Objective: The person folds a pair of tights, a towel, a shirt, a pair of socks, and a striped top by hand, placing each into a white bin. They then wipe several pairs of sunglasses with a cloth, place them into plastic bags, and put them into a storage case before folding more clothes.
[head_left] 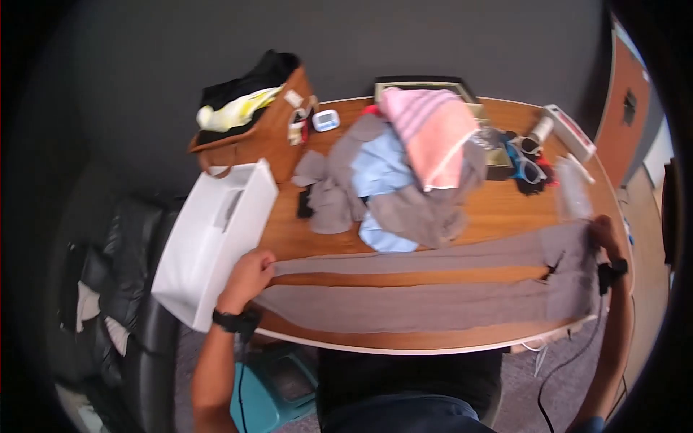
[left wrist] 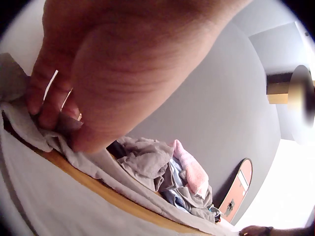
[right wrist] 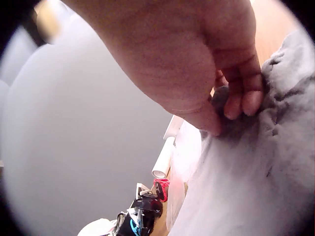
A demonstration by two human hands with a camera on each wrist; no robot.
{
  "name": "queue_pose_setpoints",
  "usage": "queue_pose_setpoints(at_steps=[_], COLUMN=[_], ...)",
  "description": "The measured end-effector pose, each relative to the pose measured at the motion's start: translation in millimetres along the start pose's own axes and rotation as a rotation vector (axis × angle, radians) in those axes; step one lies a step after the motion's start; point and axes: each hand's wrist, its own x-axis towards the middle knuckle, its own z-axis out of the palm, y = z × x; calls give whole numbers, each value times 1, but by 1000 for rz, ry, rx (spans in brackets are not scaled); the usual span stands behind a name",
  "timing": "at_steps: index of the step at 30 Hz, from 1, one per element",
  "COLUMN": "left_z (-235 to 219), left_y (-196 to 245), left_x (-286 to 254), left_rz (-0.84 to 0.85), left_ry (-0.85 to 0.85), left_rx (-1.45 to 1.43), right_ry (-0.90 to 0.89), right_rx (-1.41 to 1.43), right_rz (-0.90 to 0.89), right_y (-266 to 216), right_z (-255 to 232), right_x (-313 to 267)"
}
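Observation:
A pair of grey trousers [head_left: 447, 310] lies stretched along the table's near side, legs to the left and waist to the right. Its two legs are parted by a strip of bare wood. At the far leg's end, my left hand [head_left: 249, 276] pinches the cloth; the left wrist view shows its fingers [left wrist: 48, 115] curled on the fabric. My right hand [head_left: 605, 234] grips the waist's far corner, thumb and fingers [right wrist: 235, 105] bunching the cloth in the right wrist view.
Behind the trousers is a heap of grey and blue clothes [head_left: 390, 162] topped by a pink towel [head_left: 433, 133]. A white bin [head_left: 189, 238] and a brown bag [head_left: 271, 137] stand left. Sunglasses [head_left: 532, 172] and a white box [head_left: 570, 132] lie right. The table's rim [head_left: 404, 351] curves in front.

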Motion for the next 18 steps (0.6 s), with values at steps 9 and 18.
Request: queue_pose_setpoints(at_steps=[9,18], left_z=[-2,-24], left_y=[3,45], left_x=[-3,-9], left_rz=[12,37], left_ry=[23,256], left_rx=[125,274], right_ry=[112,155], right_rx=[39,73], right_rz=[-41,-8], right_y=[-28,-22], right_z=[-7,-13], right_x=[-35,-47])
